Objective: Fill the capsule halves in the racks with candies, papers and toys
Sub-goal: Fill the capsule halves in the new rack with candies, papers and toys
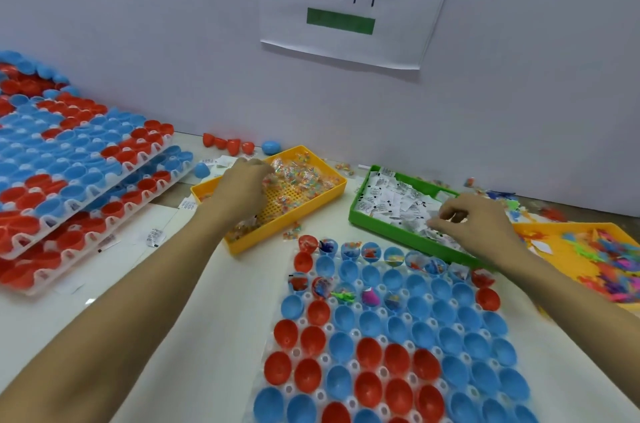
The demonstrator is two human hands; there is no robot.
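Note:
A clear rack (353, 402) of blue and red capsule halves lies in front of me; its far rows hold candies, papers and small toys, the nearer halves are bare. My left hand (242, 185) reaches into the yellow tray (332, 194) of wrapped candies (301, 176), fingers curled down among them; what it grips is hidden. My right hand (471, 221) is in the green tray (363, 218) of white folded papers (391, 201), pinching papers at its fingertips.
An orange tray (540, 232) of colourful toys sits at the right edge. Stacked racks (79, 180) of red and blue capsule halves stand on the left. Loose capsule halves (228, 144) lie by the white wall, and stray papers litter the table.

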